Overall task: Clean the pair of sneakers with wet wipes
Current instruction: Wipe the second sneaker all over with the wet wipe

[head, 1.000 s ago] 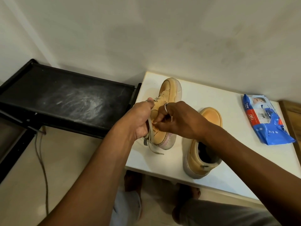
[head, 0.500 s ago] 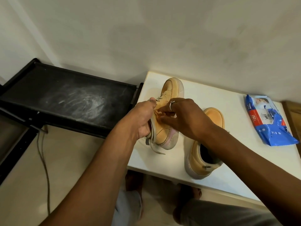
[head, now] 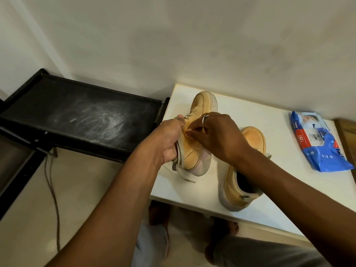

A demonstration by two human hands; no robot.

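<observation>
Your left hand (head: 167, 140) is gripping the sneaker (head: 193, 152) round its side, where the sole is likely staying stiff; your right hand (head: 218, 137) is pinching it near the laces (head: 187, 116) (soft there, probably light).

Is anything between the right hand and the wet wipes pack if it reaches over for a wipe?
Only the second sneaker, standing on the white table between the right hand and the wet wipes pack; a reach over its toe looks clear.
</observation>
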